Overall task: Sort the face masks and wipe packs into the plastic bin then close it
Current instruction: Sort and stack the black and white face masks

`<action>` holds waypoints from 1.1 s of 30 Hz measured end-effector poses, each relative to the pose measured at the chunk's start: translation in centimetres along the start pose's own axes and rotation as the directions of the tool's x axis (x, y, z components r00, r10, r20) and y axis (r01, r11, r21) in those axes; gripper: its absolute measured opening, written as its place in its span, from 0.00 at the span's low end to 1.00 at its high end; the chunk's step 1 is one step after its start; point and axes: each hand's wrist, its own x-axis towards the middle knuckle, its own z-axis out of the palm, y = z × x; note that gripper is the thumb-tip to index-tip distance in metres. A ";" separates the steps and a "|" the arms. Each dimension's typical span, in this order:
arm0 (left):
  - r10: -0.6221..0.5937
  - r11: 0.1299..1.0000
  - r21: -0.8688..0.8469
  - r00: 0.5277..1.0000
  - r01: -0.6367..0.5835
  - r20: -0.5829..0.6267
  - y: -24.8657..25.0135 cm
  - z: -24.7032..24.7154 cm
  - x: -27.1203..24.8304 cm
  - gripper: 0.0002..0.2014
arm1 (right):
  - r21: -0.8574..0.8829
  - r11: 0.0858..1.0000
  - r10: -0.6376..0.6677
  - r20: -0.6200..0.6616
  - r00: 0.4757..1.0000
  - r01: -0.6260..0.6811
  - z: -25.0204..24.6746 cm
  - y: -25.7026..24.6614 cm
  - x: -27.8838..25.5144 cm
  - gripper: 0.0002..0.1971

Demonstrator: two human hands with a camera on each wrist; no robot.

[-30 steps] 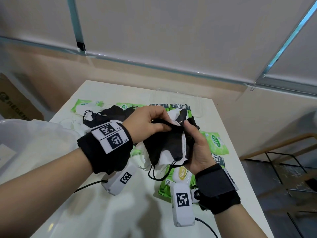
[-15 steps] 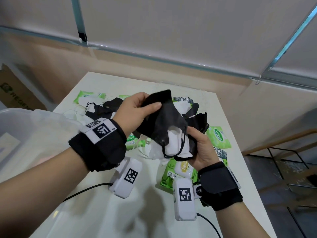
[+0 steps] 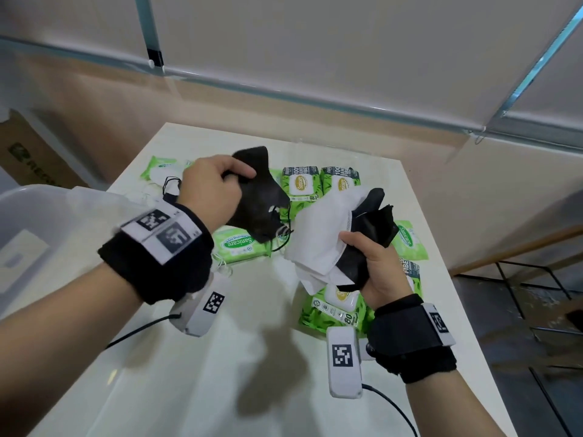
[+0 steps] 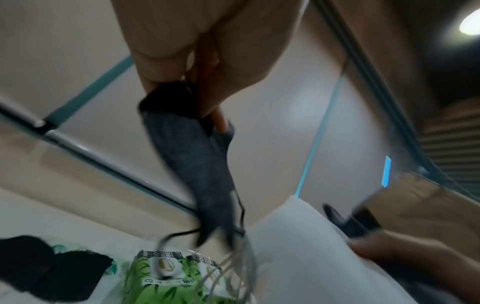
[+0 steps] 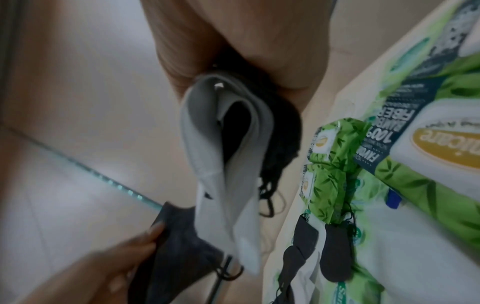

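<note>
My left hand (image 3: 217, 187) grips a single black face mask (image 3: 260, 203) above the table; in the left wrist view this black mask (image 4: 192, 164) hangs from my fingers with its ear loops dangling. My right hand (image 3: 375, 263) holds a bundle of white and black masks (image 3: 321, 244), seen folded in the right wrist view as the mask bundle (image 5: 223, 160). Ear loops still run between the black mask and the bundle. Green wipe packs (image 3: 241, 244) lie on the table beneath, with more black masks (image 5: 335, 255) among them. The clear plastic bin (image 3: 38, 228) stands at the left.
The white table (image 3: 220, 373) has bare surface near me. Its right edge drops to a floor with a wire-frame rack (image 3: 530, 288). A cardboard box (image 3: 28, 152) sits behind the bin. A wall with glass panels rises behind the table.
My left hand has pulled one black mask up and to the left, away from the bundle. The right hand has kept the bundle and shifted slightly right.
</note>
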 end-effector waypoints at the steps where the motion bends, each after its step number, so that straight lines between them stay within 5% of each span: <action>1: 0.031 0.998 0.049 0.999 -0.032 0.032 0.5 0.3 -0.7 0.15 | -0.023 1.000 -0.020 -0.028 0.999 0.020 0.2 0.2 -0.1 0.14; 6: 0.203 0.947 0.185 0.936 -0.263 0.287 2.1 3.0 -3.8 0.12 | -0.081 0.996 -0.042 -0.044 0.998 0.039 1.7 0.7 -0.5 0.15; 10: 0.213 0.941 0.144 0.867 -0.307 0.451 2.2 4.5 -5.0 0.26 | -0.032 0.999 0.011 0.009 1.000 -0.011 2.5 0.6 -1.0 0.15; 16: 0.234 0.950 0.087 0.871 -0.299 0.431 1.7 5.1 -5.1 0.28 | 0.008 0.998 0.061 0.038 0.997 -0.062 2.5 0.7 -1.2 0.17; 24: 0.086 0.995 -0.079 0.963 -0.068 0.257 0.5 3.6 -4.5 0.11 | 0.032 0.998 0.055 0.000 0.999 -0.055 1.8 0.8 -1.2 0.11; 33: 0.032 0.978 -0.209 0.978 0.012 0.206 -1.5 1.4 -2.8 0.19 | 0.137 0.985 0.096 0.077 0.992 -0.106 1.3 0.3 -0.9 0.07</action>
